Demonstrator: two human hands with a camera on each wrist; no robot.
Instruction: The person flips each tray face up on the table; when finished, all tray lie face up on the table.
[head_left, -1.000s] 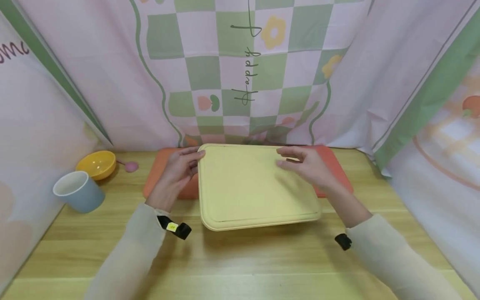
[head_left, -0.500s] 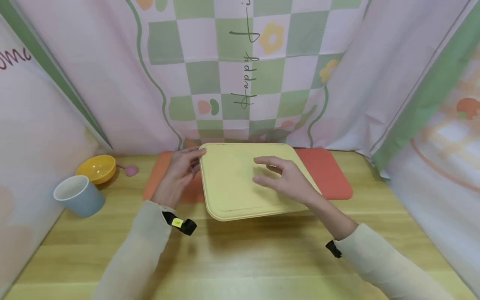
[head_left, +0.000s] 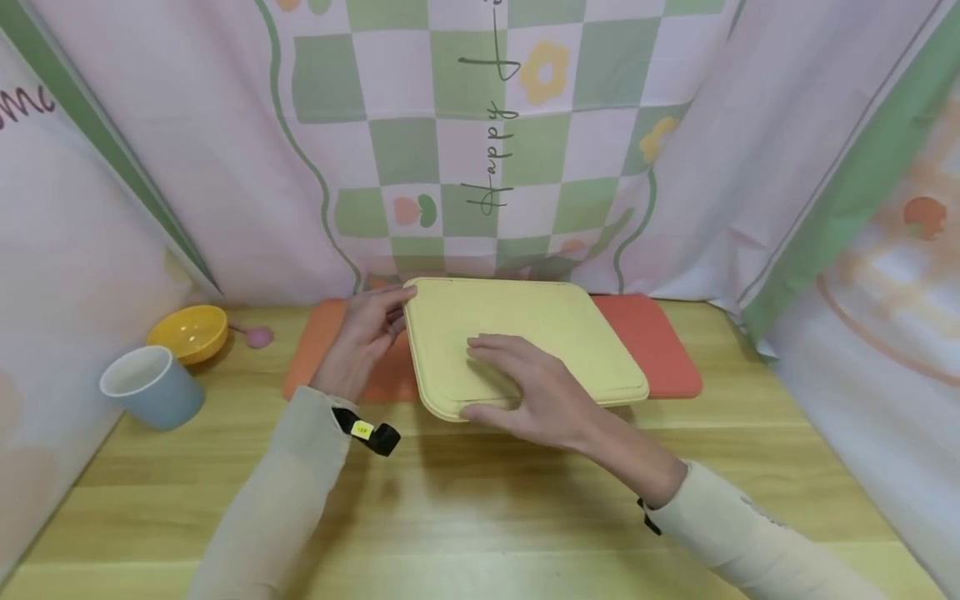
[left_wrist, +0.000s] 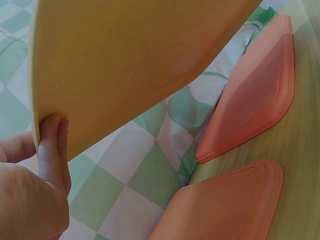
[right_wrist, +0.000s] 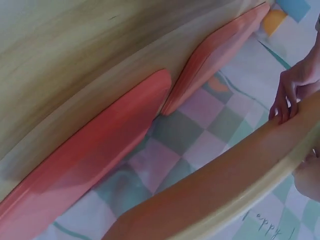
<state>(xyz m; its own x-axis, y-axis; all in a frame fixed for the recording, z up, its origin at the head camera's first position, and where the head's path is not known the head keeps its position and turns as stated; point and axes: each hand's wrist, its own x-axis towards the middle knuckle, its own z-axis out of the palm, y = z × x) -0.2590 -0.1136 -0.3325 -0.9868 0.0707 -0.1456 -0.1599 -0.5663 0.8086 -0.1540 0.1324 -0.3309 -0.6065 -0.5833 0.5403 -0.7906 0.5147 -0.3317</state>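
Observation:
A yellow cutting board (head_left: 540, 312) is raised above the table and tilted, its shadow falling on the wood below. My left hand (head_left: 363, 333) grips its far left corner; in the left wrist view the fingers (left_wrist: 50, 145) press its underside and the thumb lies on the other face. My right hand (head_left: 532, 392) is spread over the board's near part, the thumb by the near left edge; whether it touches the surface cannot be told. Behind and below lie an orange board (head_left: 306, 358) and a red board (head_left: 656, 350), partly hidden by the yellow one.
On the table's left side stand a light blue cup (head_left: 153, 392) and a yellow bowl (head_left: 191, 333), with a pink spoon (head_left: 258, 336) beside the bowl. A checked cloth (head_left: 517, 150) hangs behind the wooden table (head_left: 480, 542), and more cloth hangs at both sides.
My right hand has swept left and toward me across the yellow cutting board, from its far right part to its near left part. The board's near edge has risen slightly; my left hand keeps its grip.

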